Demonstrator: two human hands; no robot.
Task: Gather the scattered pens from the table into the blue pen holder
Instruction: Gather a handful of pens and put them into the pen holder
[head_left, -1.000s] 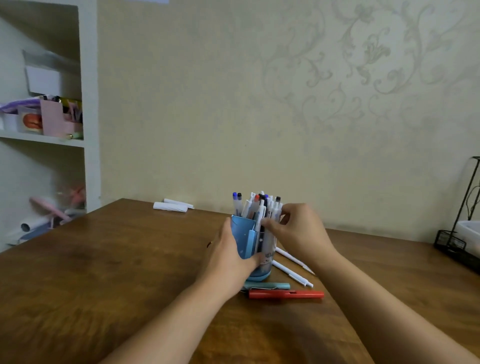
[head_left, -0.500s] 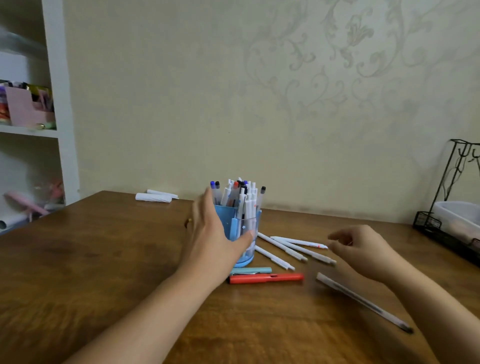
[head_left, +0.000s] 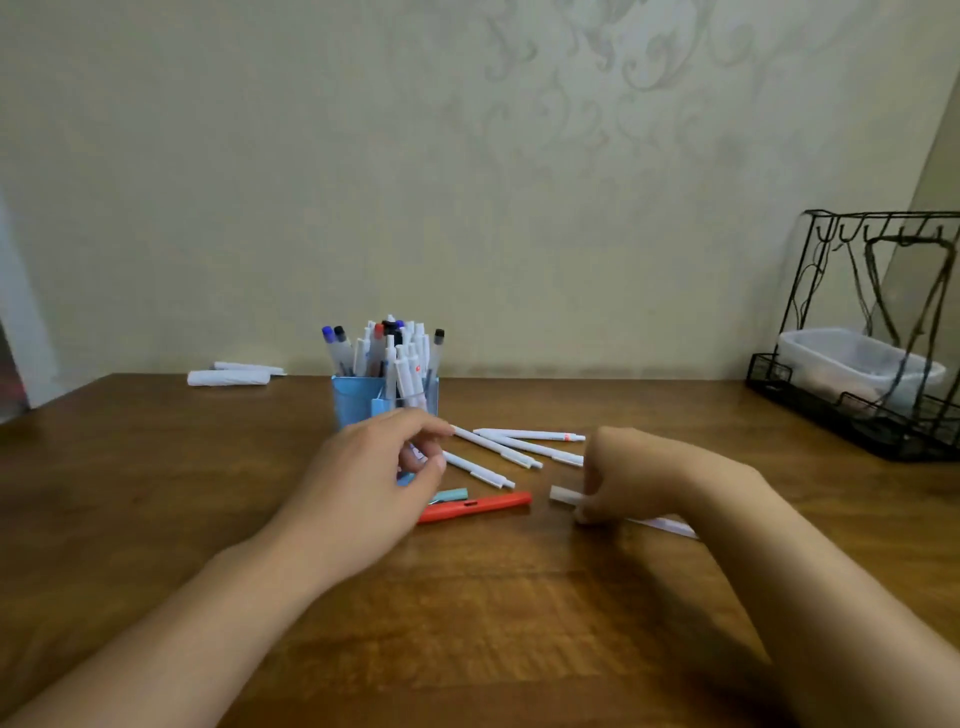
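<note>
Holder (head_left: 358, 397) stands upright mid-table, already crowded with pens. Loose on the table (head_left: 156, 519) remain three white pens (head_left: 496, 447), a red pen (head_left: 475, 507) and a teal one (head_left: 451, 494) just beside the holder. Right hand (head_left: 631, 478) is closed on a pale pen (head_left: 563, 495), not yet lifted. Left hand (head_left: 374, 475) pinches at a white pen's end; firm grasp cannot be told. Judged well advanced, roughly six pens outstanding.
</note>
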